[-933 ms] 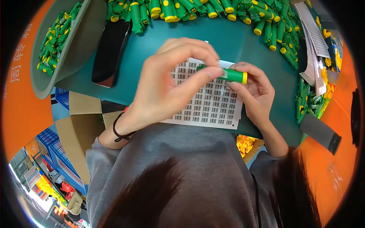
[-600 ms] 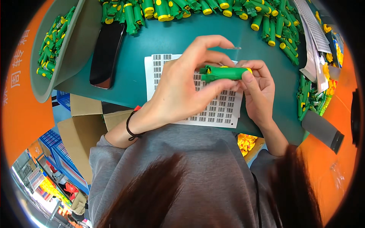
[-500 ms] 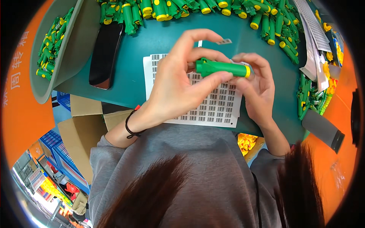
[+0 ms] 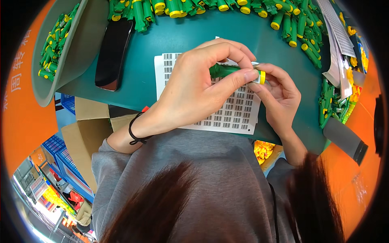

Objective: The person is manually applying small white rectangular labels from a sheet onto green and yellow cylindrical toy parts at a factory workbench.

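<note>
Left hand [image 4: 194, 91]: curled over the green tube [image 4: 227, 71], thumb and fingertips pinching its barrel and pressing a small white label against it.
Right hand [image 4: 279, 95]: fingers closed on the tube's yellow-capped end, steadying it from below.
Tube position: held just above the label sheet [image 4: 227, 113], over the sheet's upper right part.
Long axis: runs left to right across the view, yellow cap toward the right hand, green end under the left fingers.
Nearer hand: both touch it; left covers more of the barrel.
Label sheet: white, flat on the teal table [image 4: 142, 85], rows of small printed stickers.
Left of sheet: black phone [image 4: 113, 50], near.
Beyond sheet: pile of green-and-yellow tubes [image 4: 227, 8] along the table's far edge.
Far left of sheet: grey tray [image 4: 81, 52] holding more tubes.
</note>
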`<state>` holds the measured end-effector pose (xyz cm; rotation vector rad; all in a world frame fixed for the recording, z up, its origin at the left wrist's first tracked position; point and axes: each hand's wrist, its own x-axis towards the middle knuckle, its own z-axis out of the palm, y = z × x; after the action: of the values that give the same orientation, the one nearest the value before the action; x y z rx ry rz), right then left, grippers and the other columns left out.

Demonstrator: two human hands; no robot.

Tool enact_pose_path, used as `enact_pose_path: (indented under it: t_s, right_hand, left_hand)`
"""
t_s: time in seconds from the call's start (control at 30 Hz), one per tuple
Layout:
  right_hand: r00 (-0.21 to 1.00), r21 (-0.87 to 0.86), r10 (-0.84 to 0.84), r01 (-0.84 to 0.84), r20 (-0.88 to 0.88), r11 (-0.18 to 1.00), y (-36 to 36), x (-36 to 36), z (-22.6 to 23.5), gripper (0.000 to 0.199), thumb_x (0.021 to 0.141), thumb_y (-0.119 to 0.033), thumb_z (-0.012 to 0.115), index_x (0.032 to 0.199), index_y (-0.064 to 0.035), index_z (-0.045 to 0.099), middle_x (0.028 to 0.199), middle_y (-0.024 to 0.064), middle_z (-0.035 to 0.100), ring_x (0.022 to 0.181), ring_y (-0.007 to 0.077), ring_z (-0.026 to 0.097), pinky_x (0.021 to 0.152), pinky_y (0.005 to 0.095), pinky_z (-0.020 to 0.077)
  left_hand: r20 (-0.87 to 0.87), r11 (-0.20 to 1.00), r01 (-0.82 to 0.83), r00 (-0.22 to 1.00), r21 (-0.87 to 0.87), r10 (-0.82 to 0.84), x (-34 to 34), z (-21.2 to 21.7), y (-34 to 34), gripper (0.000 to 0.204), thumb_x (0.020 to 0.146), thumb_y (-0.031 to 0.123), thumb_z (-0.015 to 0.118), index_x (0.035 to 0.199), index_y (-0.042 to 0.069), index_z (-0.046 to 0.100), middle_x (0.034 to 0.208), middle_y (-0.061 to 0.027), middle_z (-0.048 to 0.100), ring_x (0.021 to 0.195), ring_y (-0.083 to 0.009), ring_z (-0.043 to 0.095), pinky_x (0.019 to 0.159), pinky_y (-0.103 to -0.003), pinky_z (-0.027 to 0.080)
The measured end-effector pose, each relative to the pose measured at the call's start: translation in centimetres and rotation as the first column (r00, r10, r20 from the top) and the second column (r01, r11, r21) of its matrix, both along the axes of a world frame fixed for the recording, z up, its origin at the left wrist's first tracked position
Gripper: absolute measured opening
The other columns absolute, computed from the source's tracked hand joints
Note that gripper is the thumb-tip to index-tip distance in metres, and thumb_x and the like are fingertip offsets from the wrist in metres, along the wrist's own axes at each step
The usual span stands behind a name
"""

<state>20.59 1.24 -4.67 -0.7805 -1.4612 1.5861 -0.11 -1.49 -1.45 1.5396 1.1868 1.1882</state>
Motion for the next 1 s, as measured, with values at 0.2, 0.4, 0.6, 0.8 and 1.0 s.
enact_pose_path:
  t_s: [0.2, 0.4, 0.6, 0.8, 1.0]
  right_hand:
    - [1.000, -0.005, -0.005, 0.005, -0.023, 1.000, -0.15, 0.11, 0.07, 0.042, 0.083, 0.011, 0.070, 0.123, 0.0074, 0.057, 0.123, 0.0155, 0.061, 0.115, 0.0216, 0.060, 0.100, 0.0323, 0.0485]
    - [1.000, 0.003, -0.006, 0.006, 0.000, 1.000, -0.19, 0.27, 0.11, 0.043, 0.082, 0.011, 0.072, 0.122, 0.0074, 0.058, 0.123, 0.0153, 0.062, 0.115, 0.0217, 0.060, 0.100, 0.0326, 0.0483]
    - [1.000, 0.072, -0.006, 0.006, -0.002, 0.997, 0.00, 0.17, -0.19, 0.040, 0.084, 0.012, 0.069, 0.122, 0.0079, 0.057, 0.121, 0.0154, 0.062, 0.113, 0.0209, 0.062, 0.099, 0.0329, 0.0520]
    - [1.000, 0.107, 0.008, -0.008, -0.003, 0.994, 0.00, 0.11, -0.08, 0.038, 0.086, 0.013, 0.066, 0.123, 0.0082, 0.057, 0.121, 0.0151, 0.061, 0.112, 0.0203, 0.062, 0.097, 0.0333, 0.0559]
    - [1.000, 0.152, -0.011, 0.007, 0.027, 0.988, 0.02, 0.25, -0.30, 0.037, 0.086, 0.013, 0.067, 0.122, 0.0085, 0.058, 0.122, 0.0150, 0.060, 0.112, 0.0208, 0.062, 0.098, 0.0334, 0.0559]
  left_hand:
    - [0.118, 0.995, 0.028, 0.993, -0.095, -0.017, 0.56, -0.10, 0.01, 0.009, 0.089, 0.005, 0.069, 0.096, -0.001, 0.067, 0.104, -0.0093, 0.068, 0.101, -0.0148, 0.062, 0.094, -0.030, 0.047]
    - [0.052, 0.995, 0.026, 0.998, -0.093, -0.021, 0.53, -0.10, 0.06, 0.009, 0.089, 0.004, 0.069, 0.095, -0.002, 0.066, 0.101, -0.0098, 0.068, 0.098, -0.0142, 0.062, 0.091, -0.028, 0.048]
    - [0.011, 0.995, 0.007, 1.000, -0.100, -0.006, 0.63, -0.02, 0.06, 0.009, 0.089, 0.004, 0.069, 0.095, -0.003, 0.066, 0.100, -0.0099, 0.068, 0.094, -0.0134, 0.063, 0.088, -0.028, 0.050]
    - [-0.078, 0.997, -0.015, 0.997, -0.072, 0.009, 0.61, -0.01, 0.00, 0.009, 0.089, 0.004, 0.070, 0.093, -0.003, 0.066, 0.098, -0.0089, 0.068, 0.091, -0.0128, 0.064, 0.086, -0.027, 0.051]
    - [-0.104, 0.997, -0.029, 0.994, -0.069, 0.022, 0.85, -0.06, 0.01, 0.009, 0.089, 0.004, 0.070, 0.093, -0.003, 0.065, 0.096, -0.0083, 0.068, 0.091, -0.0126, 0.064, 0.085, -0.027, 0.051]
